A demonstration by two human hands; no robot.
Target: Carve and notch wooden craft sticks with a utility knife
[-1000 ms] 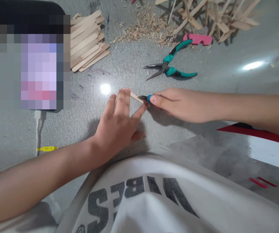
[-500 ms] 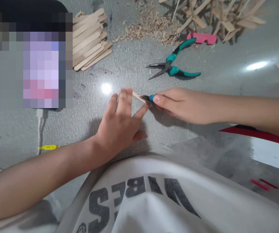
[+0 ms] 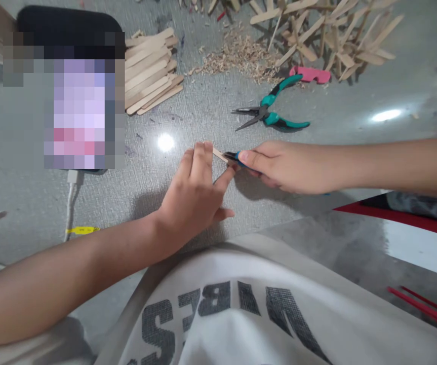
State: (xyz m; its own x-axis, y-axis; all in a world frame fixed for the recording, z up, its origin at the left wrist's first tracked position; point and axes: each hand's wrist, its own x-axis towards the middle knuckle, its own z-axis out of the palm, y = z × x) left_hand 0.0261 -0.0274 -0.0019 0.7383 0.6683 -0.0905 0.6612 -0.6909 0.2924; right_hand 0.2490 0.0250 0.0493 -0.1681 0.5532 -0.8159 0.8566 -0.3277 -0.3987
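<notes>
My left hand (image 3: 195,185) lies spread on the grey table, its fingertips pressing on a thin wooden craft stick (image 3: 219,153). Part of the stick is hidden under those fingers. My right hand (image 3: 266,165) is closed around small blue-handled pliers (image 3: 237,157). Their dark jaws sit at the stick, close to my left index finger; whether they grip it is too small to tell. Beyond my hands lie open long-nose pliers (image 3: 264,110) with teal and black handles.
A stack of craft sticks (image 3: 152,71) lies at the back left, with wood shavings (image 3: 241,56) beside it. Structures built of sticks (image 3: 328,35) stand behind a pink piece (image 3: 311,75). A phone with a charging cable (image 3: 70,203) is on the left.
The view has shifted slightly. The blue-handled pliers' jaws now sit closer over the stick. My left hand keeps pressing on the stick, and the teal pliers lie as before.
</notes>
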